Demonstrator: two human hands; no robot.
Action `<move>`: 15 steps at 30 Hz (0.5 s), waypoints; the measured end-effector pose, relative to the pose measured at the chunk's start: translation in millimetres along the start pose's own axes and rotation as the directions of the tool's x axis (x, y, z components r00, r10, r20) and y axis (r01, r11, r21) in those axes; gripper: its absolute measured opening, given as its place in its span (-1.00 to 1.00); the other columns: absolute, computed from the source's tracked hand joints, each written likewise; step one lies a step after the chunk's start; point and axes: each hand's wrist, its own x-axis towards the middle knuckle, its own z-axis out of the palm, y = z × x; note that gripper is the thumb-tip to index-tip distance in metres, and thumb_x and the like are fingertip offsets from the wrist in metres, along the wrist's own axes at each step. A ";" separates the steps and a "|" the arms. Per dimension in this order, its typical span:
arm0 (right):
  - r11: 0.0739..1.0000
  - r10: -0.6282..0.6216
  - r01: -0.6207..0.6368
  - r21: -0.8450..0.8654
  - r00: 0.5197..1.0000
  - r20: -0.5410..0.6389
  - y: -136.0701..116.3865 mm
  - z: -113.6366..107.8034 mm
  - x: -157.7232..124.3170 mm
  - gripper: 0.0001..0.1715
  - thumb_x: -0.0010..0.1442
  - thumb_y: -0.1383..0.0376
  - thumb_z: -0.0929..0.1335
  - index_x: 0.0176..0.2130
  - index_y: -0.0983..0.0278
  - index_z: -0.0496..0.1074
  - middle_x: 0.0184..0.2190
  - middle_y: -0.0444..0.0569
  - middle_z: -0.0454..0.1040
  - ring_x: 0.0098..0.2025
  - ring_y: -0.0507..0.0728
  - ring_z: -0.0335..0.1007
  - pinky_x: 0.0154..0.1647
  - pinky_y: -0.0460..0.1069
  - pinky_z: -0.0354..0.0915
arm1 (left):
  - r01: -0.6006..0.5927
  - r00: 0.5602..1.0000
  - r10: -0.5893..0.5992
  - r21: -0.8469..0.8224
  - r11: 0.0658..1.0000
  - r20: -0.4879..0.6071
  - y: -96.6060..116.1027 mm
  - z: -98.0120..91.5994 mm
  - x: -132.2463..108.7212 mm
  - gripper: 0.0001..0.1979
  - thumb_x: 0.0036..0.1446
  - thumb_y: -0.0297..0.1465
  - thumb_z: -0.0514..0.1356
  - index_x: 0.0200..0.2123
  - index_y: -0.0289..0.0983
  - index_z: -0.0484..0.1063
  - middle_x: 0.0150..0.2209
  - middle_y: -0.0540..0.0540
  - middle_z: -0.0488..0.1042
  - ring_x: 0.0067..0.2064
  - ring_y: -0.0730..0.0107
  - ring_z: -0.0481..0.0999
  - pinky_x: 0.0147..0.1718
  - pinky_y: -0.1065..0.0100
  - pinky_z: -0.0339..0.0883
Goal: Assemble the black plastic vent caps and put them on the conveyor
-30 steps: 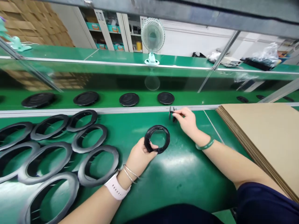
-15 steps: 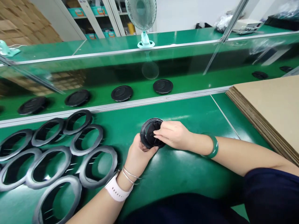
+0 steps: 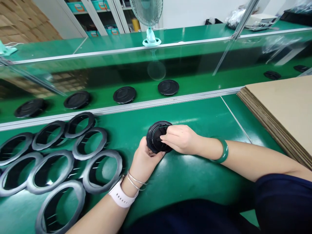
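Head view, a person seated at a green tabletop [image 3: 200, 113]. The left hand [image 3: 145, 157] gripped a black round part [image 3: 154, 136] by its near-left rim, thumb and fingers closed on the edge, holding it tilted just above the tabletop near the middle of the scene; the right hand [image 3: 182, 139] lay over the right side of the same part, its fingers [image 3: 168, 138] drawn together and pressed against the part's inner face; whether anything small was pinched under them could not be told. A pale watch [image 3: 120, 195] and thin bracelets [image 3: 135, 180] were worn on the left wrist; a green bangle [image 3: 223, 151] on the right. To the left lay a cluster of overlapping grey rings [image 3: 119, 167], well apart from the hands. Beyond a metal rail [image 3: 170, 100] on the far side, a row of black discs [image 3: 124, 94] sat on a green belt [image 3: 195, 83]. A stack of cardboard sheets [image 3: 285, 104] occupied the right; a small fan [image 3: 147, 13] stood on the far shelf.
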 end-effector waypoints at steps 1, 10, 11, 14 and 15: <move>1.000 0.008 -0.008 0.013 1.000 0.003 -0.2 -0.3 -0.1 -0.71 0.42 0.35 0.23 -0.26 0.34 0.49 -0.44 -0.02 0.33 -0.39 0.11 0.24 -0.40 0.01 0.23 | -0.001 1.000 0.001 0.006 1.000 -0.001 0.3 0.1 -0.2 -0.48 -0.09 -0.35 0.40 -0.08 -0.22 0.27 -0.22 -0.03 0.55 -0.20 0.22 0.63 -0.25 0.27 0.56; 0.988 0.117 -0.121 0.098 0.992 0.052 -2.9 1.4 -1.5 -0.76 0.39 0.35 0.26 -0.26 0.35 0.48 -0.36 0.05 0.40 -0.33 0.15 0.31 -0.34 0.03 0.30 | -0.007 1.000 0.007 0.022 1.000 0.008 0.1 0.6 -2.0 -0.47 -0.08 -0.36 0.40 -0.07 -0.22 0.25 -0.20 -0.03 0.52 -0.21 0.25 0.61 -0.28 0.30 0.54; 0.987 0.120 -0.126 0.104 0.991 0.060 -2.9 1.5 -1.4 -0.76 0.39 0.35 0.26 -0.26 0.35 0.48 -0.36 0.05 0.40 -0.33 0.15 0.31 -0.33 0.03 0.30 | -0.007 1.000 0.007 0.021 1.000 0.008 0.4 0.7 -2.1 -0.47 -0.08 -0.36 0.41 -0.07 -0.22 0.25 -0.20 -0.03 0.52 -0.22 0.25 0.61 -0.28 0.31 0.54; 0.984 0.127 -0.138 0.111 0.987 0.097 -3.2 1.0 -0.8 -0.77 0.39 0.35 0.26 -0.25 0.35 0.48 -0.36 0.05 0.40 -0.33 0.16 0.32 -0.31 0.04 0.32 | -0.005 1.000 0.005 0.026 1.000 0.003 1.8 1.0 -2.4 -0.48 -0.09 -0.37 0.41 -0.08 -0.22 0.26 -0.20 -0.03 0.53 -0.21 0.24 0.61 -0.27 0.30 0.54; 0.984 0.130 -0.141 0.108 0.986 0.106 -3.5 0.6 -0.5 -0.78 0.39 0.34 0.27 -0.25 0.35 0.48 -0.35 0.05 0.40 -0.33 0.16 0.32 -0.31 0.04 0.32 | -0.004 1.000 0.004 0.026 1.000 0.002 2.1 1.2 -2.5 -0.48 -0.09 -0.37 0.41 -0.09 -0.22 0.26 -0.20 -0.03 0.53 -0.21 0.24 0.61 -0.27 0.30 0.54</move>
